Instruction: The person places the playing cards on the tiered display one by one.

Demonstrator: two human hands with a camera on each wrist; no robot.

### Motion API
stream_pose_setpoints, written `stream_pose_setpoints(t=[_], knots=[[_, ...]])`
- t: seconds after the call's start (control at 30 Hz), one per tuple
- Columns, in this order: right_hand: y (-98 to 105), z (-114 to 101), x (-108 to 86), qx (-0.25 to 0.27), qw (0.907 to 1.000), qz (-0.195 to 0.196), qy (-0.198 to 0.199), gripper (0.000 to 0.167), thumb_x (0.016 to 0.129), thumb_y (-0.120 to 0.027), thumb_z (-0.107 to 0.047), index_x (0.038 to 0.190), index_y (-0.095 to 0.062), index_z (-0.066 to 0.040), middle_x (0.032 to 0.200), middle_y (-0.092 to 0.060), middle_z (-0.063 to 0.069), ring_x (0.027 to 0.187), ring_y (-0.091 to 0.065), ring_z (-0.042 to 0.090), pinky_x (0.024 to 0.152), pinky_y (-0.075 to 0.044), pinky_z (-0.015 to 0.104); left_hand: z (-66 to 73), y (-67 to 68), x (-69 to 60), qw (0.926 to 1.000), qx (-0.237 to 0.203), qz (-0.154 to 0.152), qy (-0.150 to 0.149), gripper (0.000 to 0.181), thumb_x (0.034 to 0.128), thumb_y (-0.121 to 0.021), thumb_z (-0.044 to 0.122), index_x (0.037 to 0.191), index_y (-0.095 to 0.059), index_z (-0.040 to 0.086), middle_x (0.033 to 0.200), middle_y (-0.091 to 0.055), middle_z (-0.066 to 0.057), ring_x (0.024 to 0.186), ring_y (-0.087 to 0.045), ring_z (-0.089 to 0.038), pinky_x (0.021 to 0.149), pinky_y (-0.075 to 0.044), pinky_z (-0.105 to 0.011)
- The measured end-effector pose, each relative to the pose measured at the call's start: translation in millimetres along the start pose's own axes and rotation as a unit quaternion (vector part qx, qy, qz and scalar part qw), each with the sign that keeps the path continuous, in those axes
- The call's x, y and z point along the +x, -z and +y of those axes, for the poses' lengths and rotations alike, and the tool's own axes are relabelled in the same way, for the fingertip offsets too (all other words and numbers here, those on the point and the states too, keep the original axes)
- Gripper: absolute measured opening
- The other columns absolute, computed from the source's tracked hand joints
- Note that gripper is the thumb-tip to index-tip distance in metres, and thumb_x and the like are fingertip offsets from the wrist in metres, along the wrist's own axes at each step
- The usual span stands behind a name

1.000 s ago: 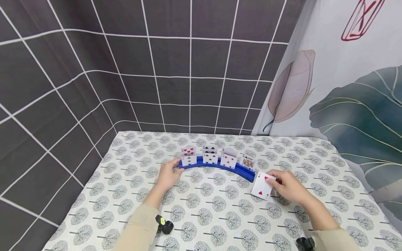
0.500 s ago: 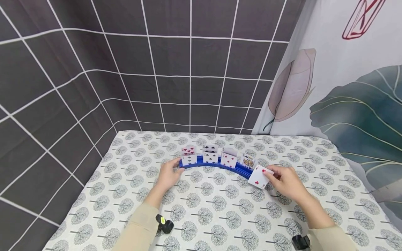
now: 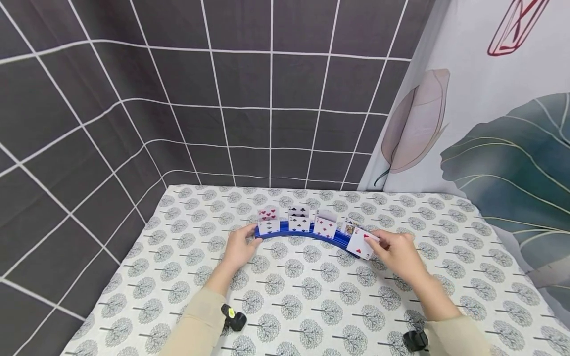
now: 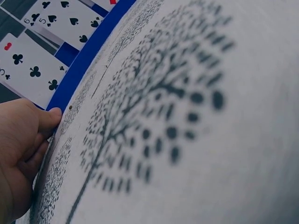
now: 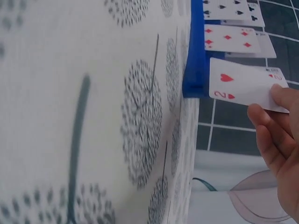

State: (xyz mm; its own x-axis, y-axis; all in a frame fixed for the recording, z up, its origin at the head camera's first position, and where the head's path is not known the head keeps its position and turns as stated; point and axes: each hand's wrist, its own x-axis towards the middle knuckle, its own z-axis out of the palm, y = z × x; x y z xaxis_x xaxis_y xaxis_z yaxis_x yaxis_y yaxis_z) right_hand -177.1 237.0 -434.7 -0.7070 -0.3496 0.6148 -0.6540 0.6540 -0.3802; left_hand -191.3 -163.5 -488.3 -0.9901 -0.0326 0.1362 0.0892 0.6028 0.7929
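A curved blue playing card holder (image 3: 283, 231) stands on the table with playing cards upright in it. My left hand (image 3: 239, 249) holds the holder's left end, thumb at its front side. Between thumb and fingers of my right hand (image 3: 403, 254) is a two of hearts (image 5: 238, 84). This card is tilted, its lower edge at the holder's right end; whether it sits in a groove I cannot tell. Behind it a face card (image 3: 349, 226) is partly hidden. Further left stand a diamonds card (image 3: 325, 227), a spades card (image 4: 70, 21) and a clubs card (image 4: 30, 70), each before another card.
A white cloth with grey tree prints (image 3: 307, 306) covers the table. Behind it hangs a dark curtain with a white grid (image 3: 245, 128). To the right is a pale curtain with leaf patterns (image 3: 503, 153). Each wrist wears a small black camera (image 3: 234, 319).
My right hand has moved left and slightly up with the two of hearts, from beside the holder's right end to over it, covering part of the face card. My left hand stays in place.
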Motion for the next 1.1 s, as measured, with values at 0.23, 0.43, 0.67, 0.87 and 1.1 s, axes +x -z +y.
stream_pose_setpoints(t=[0.23,0.43,0.67,0.87,1.1], knots=[[-8.9,-7.3,3.7,-0.020,0.9996,0.017,0.003,0.014,0.079,-0.082,0.001,0.092,-0.076,0.000,0.062,-0.069,0.002,0.049,-0.057,0.002,0.044,-0.049,0.012,0.0,-0.7,-0.5,1.0000,-0.001,0.002,-0.002,0.050,0.0892,-0.075,0.006,0.137,-0.060,0.001,0.124,-0.069,-0.019,0.118,-0.064,-0.037,0.111,-0.045,-0.052],[-14.1,-12.2,7.5,-0.040,0.9989,0.026,-0.002,0.014,0.080,-0.081,0.001,0.093,-0.075,0.001,0.066,-0.071,0.007,0.050,-0.061,0.008,0.045,-0.050,0.013,-1.5,-1.1,-0.8,1.0000,0.000,0.003,-0.004,0.050,0.0891,-0.075,0.005,0.137,-0.060,0.001,0.124,-0.069,-0.020,0.118,-0.065,-0.037,0.111,-0.045,-0.053],[-19.5,-16.7,11.5,-0.051,0.9984,0.025,-0.010,0.017,0.081,-0.081,0.000,0.096,-0.075,0.005,0.077,-0.074,0.017,0.056,-0.069,0.020,0.050,-0.060,0.028,-2.0,-1.0,-0.5,1.0000,0.002,0.004,-0.005,0.050,0.0892,-0.075,0.006,0.137,-0.060,0.001,0.123,-0.069,-0.019,0.117,-0.065,-0.036,0.112,-0.044,-0.053],[-24.3,-17.3,10.6,-0.064,0.9976,0.020,-0.018,0.017,0.082,-0.081,-0.001,0.096,-0.074,0.005,0.078,-0.074,0.018,0.057,-0.069,0.022,0.051,-0.061,0.033,-0.3,-0.8,-0.7,1.0000,0.001,0.004,-0.004,0.050,0.0890,-0.075,0.006,0.136,-0.060,0.002,0.123,-0.069,-0.019,0.117,-0.065,-0.036,0.112,-0.044,-0.053],[-28.9,-15.4,8.8,-0.085,0.9960,0.022,-0.018,0.016,0.080,-0.082,-0.002,0.093,-0.075,0.004,0.072,-0.073,0.015,0.053,-0.066,0.020,0.047,-0.058,0.033,-1.0,-1.4,-0.2,1.0000,0.003,0.004,-0.002,0.050,0.0889,-0.075,0.006,0.137,-0.060,0.002,0.124,-0.069,-0.018,0.118,-0.065,-0.036,0.113,-0.042,-0.054]])
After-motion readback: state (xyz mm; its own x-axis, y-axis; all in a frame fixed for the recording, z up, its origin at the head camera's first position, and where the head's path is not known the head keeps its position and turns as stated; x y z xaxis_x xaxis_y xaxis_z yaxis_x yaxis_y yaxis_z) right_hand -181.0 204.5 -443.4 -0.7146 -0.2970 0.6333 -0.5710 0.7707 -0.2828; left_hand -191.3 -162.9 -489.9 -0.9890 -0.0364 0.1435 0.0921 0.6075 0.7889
